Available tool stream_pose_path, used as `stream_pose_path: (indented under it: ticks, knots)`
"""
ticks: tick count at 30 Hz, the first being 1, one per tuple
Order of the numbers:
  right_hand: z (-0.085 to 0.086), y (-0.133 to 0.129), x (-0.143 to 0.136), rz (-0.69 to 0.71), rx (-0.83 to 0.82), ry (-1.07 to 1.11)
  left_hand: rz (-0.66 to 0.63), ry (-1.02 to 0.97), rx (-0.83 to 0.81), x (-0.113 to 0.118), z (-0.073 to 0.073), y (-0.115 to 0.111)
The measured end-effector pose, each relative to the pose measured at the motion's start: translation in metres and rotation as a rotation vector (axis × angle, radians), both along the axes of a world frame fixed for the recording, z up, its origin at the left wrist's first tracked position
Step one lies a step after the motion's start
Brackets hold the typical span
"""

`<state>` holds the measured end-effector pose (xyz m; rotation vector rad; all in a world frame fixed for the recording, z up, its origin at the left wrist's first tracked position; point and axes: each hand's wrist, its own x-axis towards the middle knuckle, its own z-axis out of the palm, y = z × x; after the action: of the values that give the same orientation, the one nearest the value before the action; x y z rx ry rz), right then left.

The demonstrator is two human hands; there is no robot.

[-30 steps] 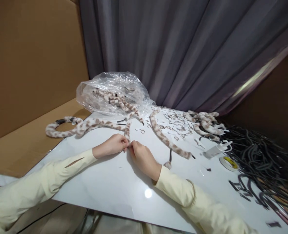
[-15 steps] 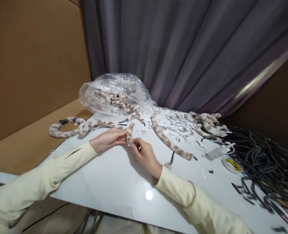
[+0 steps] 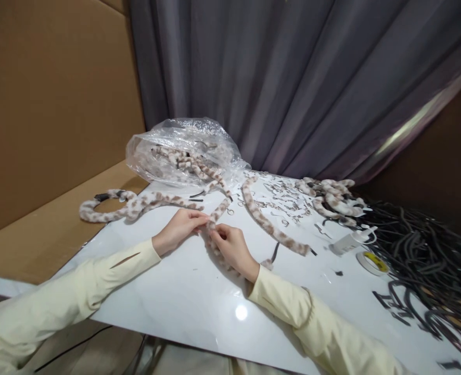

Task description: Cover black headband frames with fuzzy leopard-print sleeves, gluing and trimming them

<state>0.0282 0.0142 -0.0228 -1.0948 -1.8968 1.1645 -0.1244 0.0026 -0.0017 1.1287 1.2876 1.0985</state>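
Note:
A spotted white-and-brown plush tube [image 3: 219, 209] lies across the middle, pinched by both hands. My left hand [image 3: 179, 229] comes from the left, thumb and fingers closed on the tube's side. My right hand [image 3: 232, 249] pinches it just below and to the right; the tube's lower part runs partly hidden beneath that hand, toward a black end piece [image 3: 275, 252]. A second spotted tube [image 3: 261, 221] curves on the table to the right, touched by neither hand. To the left rests a looped spotted piece [image 3: 137, 205] with a black section.
A clear plastic bag [image 3: 183, 151] holds more spotted tubes at the back. Small metal hooks [image 3: 289, 200] are scattered behind. On the right are piled plush pieces [image 3: 337, 198], a white bottle [image 3: 351, 242], a tape roll [image 3: 373, 263] and black cords [image 3: 421, 255]. Cardboard [image 3: 54, 104] stands left.
The held tube's upper part has shifted right and more of its length shows, including below my right hand. My left hand has moved slightly right, its fingers now drawn together at the tube.

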Motion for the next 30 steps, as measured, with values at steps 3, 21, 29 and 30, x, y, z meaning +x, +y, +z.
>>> stream_pose_path:
  ticks: [3, 21, 29, 30]
  knots:
    - [0.0, 0.001, 0.001, 0.008, -0.009, 0.005, -0.044, 0.218, 0.083, 0.0, 0.003, -0.001]
    - [-0.003, 0.004, 0.001, -0.009, -0.014, -0.011, -0.236, 0.987, 0.624, -0.002, -0.002, -0.008]
    - [-0.004, 0.005, 0.001, 0.027, -0.07, 0.0, -0.344, 1.119, 0.694, -0.022, 0.009, -0.002]
    - [-0.003, 0.005, 0.002, 0.048, -0.082, 0.004, -0.374, 1.158, 0.758, -0.027, 0.01, 0.0]
